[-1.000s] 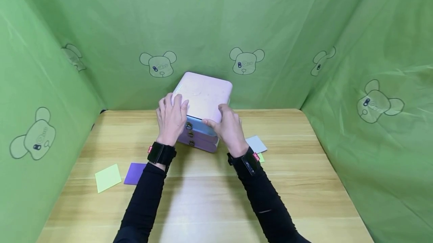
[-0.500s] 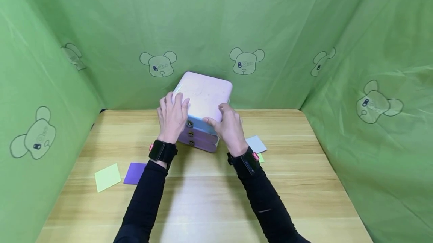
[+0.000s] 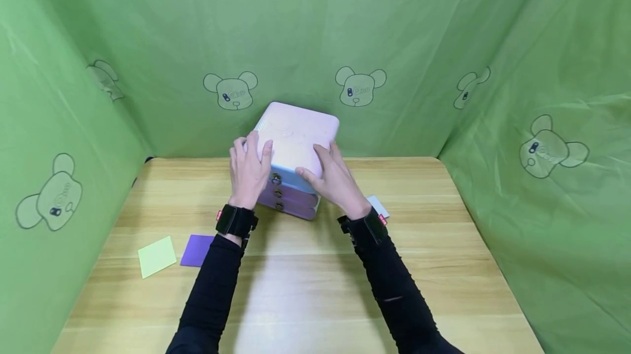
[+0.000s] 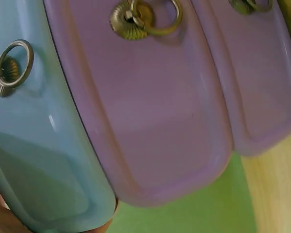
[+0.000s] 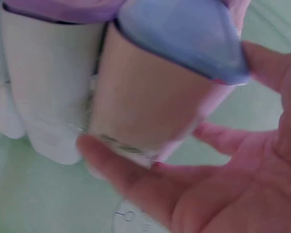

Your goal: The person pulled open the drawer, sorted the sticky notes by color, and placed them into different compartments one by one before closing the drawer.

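A small chest of drawers [image 3: 298, 135] has a pinkish top, a light blue upper drawer [image 3: 291, 177] and purple drawers [image 3: 291, 200] below. Brass ring pulls [image 4: 145, 19] sit on the drawer fronts. My left hand [image 3: 248, 173] rests along the chest's left side, its thumb near the top front edge; in the left wrist view the chest hides most of it. At the front right corner is my right hand [image 3: 337, 178], fingers spread along the side. The right wrist view shows its thumb [image 5: 266, 65] at the blue drawer's edge.
On the wooden table [image 3: 296, 288], a pale green paper square [image 3: 157, 257] and a purple one [image 3: 196, 250] lie at the left. A whitish square [image 3: 378, 206] shows partly behind my right wrist. Green cloth [image 3: 296, 25] surrounds the table's back and sides.
The dark gap above the blue drawer has gone, and its front now sits against the top. My right hand has shifted slightly and its fingers have loosened; its wrist moved right, covering a green paper.
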Available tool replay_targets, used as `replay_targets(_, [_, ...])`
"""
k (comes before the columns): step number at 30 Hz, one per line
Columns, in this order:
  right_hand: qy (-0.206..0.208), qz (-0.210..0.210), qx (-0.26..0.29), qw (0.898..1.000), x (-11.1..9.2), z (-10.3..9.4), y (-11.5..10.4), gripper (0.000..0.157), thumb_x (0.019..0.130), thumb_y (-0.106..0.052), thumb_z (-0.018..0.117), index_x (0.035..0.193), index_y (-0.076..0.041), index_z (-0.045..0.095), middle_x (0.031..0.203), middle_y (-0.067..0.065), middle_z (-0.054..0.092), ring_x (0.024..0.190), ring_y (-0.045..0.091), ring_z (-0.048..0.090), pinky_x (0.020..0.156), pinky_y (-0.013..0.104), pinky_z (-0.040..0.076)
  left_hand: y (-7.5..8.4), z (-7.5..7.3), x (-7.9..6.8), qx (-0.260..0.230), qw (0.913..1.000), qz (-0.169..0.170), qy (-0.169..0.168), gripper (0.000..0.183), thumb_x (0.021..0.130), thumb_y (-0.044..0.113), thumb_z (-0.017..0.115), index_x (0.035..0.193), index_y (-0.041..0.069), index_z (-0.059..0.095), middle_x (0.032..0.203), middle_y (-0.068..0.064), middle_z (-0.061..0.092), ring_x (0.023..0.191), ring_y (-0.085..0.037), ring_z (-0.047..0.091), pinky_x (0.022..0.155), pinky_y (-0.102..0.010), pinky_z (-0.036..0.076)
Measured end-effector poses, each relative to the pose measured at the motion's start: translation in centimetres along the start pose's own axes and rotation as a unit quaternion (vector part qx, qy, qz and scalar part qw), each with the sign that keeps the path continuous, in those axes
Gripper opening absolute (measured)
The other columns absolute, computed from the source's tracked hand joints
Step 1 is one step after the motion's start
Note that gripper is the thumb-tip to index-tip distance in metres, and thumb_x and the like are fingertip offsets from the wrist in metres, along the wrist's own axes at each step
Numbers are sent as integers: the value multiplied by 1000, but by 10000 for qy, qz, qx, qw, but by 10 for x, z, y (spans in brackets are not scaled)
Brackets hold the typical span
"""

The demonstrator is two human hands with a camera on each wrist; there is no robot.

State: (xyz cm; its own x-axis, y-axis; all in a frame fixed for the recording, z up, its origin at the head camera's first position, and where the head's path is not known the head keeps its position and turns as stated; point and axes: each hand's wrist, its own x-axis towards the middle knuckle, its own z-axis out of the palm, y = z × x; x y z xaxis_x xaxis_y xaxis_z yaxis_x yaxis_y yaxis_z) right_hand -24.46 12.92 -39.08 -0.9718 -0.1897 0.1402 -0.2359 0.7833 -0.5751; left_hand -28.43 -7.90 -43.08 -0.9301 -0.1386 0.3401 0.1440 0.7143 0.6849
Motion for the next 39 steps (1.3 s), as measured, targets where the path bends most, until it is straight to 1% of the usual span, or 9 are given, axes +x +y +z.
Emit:
replay_targets(4, [-254,-202,111,9994,4,3,9,94,90,-59,67,161,-14,25,166,34,-2,154,49,17,121,62,30,-4,-1,-1,-724,9965,-410,-3,69,102,64,37,150,14,41,140,-22,45,123,-39,49,103,-59,46])
replay_targets(8, [-63,-307,236,9992,4,8,16,101,83,-54,78,161,-15,27,165,35,-5,150,50,29,119,57,36,-9,0,-1,-1256,9899,-642,124,66,102,63,40,147,15,43,138,-21,49,121,-39,54,105,-61,46])
replay_targets(13, [397,-454,316,9977,3,12,17,91,84,-48,80,156,-11,39,163,38,3,136,48,50,110,52,48,-11,0,-2,-1381,9878,-667,252,66,101,63,41,145,14,46,136,-20,52,118,-39,56,105,-63,46])
replay_targets(20, [803,-646,255,9943,-3,22,10,83,89,-48,75,153,-7,43,160,41,12,128,47,58,106,52,52,-11,0,-1,-1378,9863,-683,590,65,100,66,42,138,14,51,126,-18,53,106,-36,56,96,-56,49])
replay_targets(24, [948,-718,263,9926,-6,24,8,80,90,-46,74,151,-5,45,159,41,15,82,36,75,88,43,63,-10,1,-2,-1324,9862,-670,727,63,100,65,42,136,14,52,121,-18,54,102,-35,56,92,-54,49])
replay_targets(26, [995,-763,233,9918,-7,24,8,78,90,-45,74,151,-4,45,158,42,17,56,24,64,75,36,64,-9,2,-3,-1322,9860,-649,779,62,100,64,43,135,14,53,119,-18,54,100,-35,55,90,-53,48])
replay_targets(28, [1037,-802,201,9912,-9,24,9,77,91,-44,74,150,-4,46,157,43,20,45,16,49,63,31,60,-9,3,-5,-1331,9858,-627,808,61,101,63,43,135,13,53,117,-19,54,98,-34,55,88,-53,48])
replay_targets(32, [1177,-888,76,9890,-15,26,10,74,91,-43,74,148,-3,48,154,46,27,43,8,39,55,27,55,-10,6,-9,-1274,9868,-623,784,62,101,62,43,136,12,53,115,-18,54,96,-32,54,87,-51,48])
replay_targets(39, [1273,-939,56,9874,-23,28,7,72,91,-41,74,147,-2,50,153,45,27,42,10,41,51,27,55,-11,5,-17,-1311,9858,-626,847,61,101,62,42,138,14,53,116,-19,53,96,-32,53,86,-51,48])
